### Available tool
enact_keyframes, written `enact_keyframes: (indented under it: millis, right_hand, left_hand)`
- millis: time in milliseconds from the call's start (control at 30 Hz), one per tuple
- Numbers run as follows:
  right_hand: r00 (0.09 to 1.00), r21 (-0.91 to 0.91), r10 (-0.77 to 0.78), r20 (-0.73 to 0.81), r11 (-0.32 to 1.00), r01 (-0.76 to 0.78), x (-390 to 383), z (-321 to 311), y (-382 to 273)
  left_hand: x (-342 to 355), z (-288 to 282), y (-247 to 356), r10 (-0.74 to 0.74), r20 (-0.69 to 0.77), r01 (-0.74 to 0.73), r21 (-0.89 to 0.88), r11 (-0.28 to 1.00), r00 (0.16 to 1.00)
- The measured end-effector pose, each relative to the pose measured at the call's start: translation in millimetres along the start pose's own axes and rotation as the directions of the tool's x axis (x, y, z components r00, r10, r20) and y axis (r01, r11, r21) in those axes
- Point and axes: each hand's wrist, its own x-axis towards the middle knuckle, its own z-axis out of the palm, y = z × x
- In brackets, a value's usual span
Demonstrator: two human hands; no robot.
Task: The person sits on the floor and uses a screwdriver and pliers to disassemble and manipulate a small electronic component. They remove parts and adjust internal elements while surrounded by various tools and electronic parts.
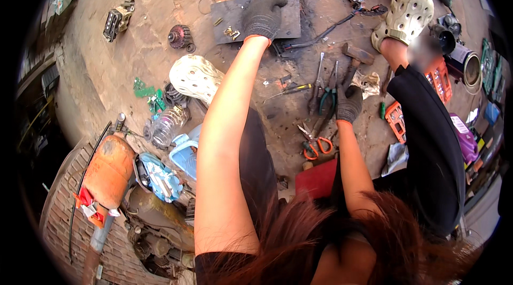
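My left hand (262, 17), in a dark glove with an orange cuff, is over a flat dark metal plate (290, 20). Its fingers curl downward, and whatever they hold is hidden. Small brass-coloured pieces (232, 33) lie on the plate beside it. Wrapped around the handle of a hammer (358, 53) is my right hand (349, 104), gloved the same way. The hammer's head points away from me. Left of that hand lie pliers (329, 92) with dark teal handles and a screwdriver (319, 75). Nearer are orange-handled scissors (317, 143).
A reddish motor part (179, 36) and a metal block (116, 22) lie on the left of the ground. An orange gas cylinder (110, 165) and a clear plastic bottle (166, 126) are at lower left. Orange trays (395, 120) and an open can (470, 70) stand right.
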Motion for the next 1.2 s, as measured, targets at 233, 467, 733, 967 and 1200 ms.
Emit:
enact_keyframes:
  millis: [233,467,733,967,1200]
  right_hand:
    - [0.993,-0.097,-0.039,0.111,0.994,0.05,12,-22,-22]
    - [0.673,0.622,0.037,0.739,0.347,-0.702,27,-20,-8]
    - [0.333,0.22,-0.541,0.772,-0.265,-0.939,31,-50,-64]
    - [0.449,0.343,-0.509,0.735,-0.293,-0.893,12,-82,-93]
    - [0.348,0.384,-0.504,0.791,-0.035,-0.923,8,-80,-91]
  left_hand:
    - [10,-4,14,-0.068,-0.021,0.07,0.165,0.984,0.997]
    - [7,-14,23,-0.032,0.105,0.001,0.28,0.96,0.994]
    - [-9,-27,11,0.103,0.129,-0.1,-0.029,0.995,0.986]
    - [-41,-51,17,0.16,0.179,-0.124,-0.198,0.972,0.971]
    - [-95,35,67,0.291,0.463,-0.161,-0.299,0.94,0.838]
